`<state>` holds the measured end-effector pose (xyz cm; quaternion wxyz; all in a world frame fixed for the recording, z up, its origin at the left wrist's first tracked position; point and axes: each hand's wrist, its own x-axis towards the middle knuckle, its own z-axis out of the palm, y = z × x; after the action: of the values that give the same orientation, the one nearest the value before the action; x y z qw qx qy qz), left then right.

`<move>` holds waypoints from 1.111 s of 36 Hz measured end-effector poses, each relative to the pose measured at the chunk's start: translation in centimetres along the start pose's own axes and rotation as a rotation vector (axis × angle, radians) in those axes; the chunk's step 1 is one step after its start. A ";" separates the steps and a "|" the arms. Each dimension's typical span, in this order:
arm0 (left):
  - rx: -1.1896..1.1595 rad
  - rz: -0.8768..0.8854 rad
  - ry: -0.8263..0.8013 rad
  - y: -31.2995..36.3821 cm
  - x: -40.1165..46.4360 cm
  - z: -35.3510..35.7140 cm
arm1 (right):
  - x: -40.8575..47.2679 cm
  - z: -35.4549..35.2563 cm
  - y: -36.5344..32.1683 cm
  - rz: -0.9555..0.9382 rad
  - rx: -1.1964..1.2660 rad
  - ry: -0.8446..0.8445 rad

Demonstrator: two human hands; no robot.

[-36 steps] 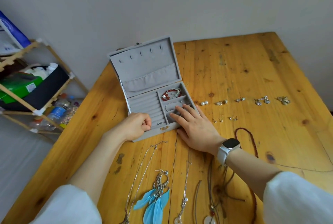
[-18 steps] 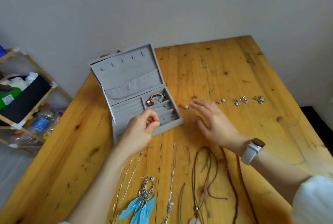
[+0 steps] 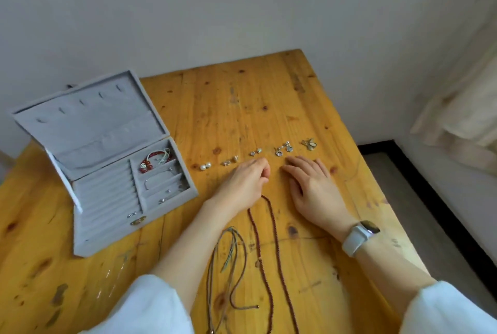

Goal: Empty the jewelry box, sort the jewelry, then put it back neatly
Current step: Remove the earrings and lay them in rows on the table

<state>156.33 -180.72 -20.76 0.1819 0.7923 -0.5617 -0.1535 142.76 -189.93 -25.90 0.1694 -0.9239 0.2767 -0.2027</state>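
Both hands are away from the open grey velvet jewelry box now: the left hand, fingers curled, and the flat right hand sit on the wooden table by the row of small silver earrings.

Both forearms were bare from wrist to near the elbow, where loose white sleeves sat pushed up, the fabric plain, soft and slightly bunched. The right sleeve looked the same. On the right wrist sat a smartwatch with a pale, whitish band and a dark, rounded-rectangle glossy face. No rings showed on the hands.
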 end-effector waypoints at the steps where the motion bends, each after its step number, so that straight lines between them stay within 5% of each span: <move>1: 0.017 0.000 -0.013 0.2 0.3 0.2 | -0.1 0.0 0.1 0.012 0.008 0.011; 16: -0.094 -0.060 0.224 -1.2 -1.5 1.0 | 0.0 -0.1 0.1 0.004 0.044 0.010; 25: 0.172 0.040 0.425 -2.0 -2.8 2.0 | -0.8 -0.6 -0.5 -0.212 -0.020 0.024; 40: 0.300 -0.011 0.362 -2.3 -3.1 2.7 | -0.4 -0.6 -0.5 -0.161 -0.041 -0.081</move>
<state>156.04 -177.38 -24.11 0.1590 0.8282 -0.5321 0.0755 142.41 -189.37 -25.29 0.1446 -0.9539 0.1985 -0.1723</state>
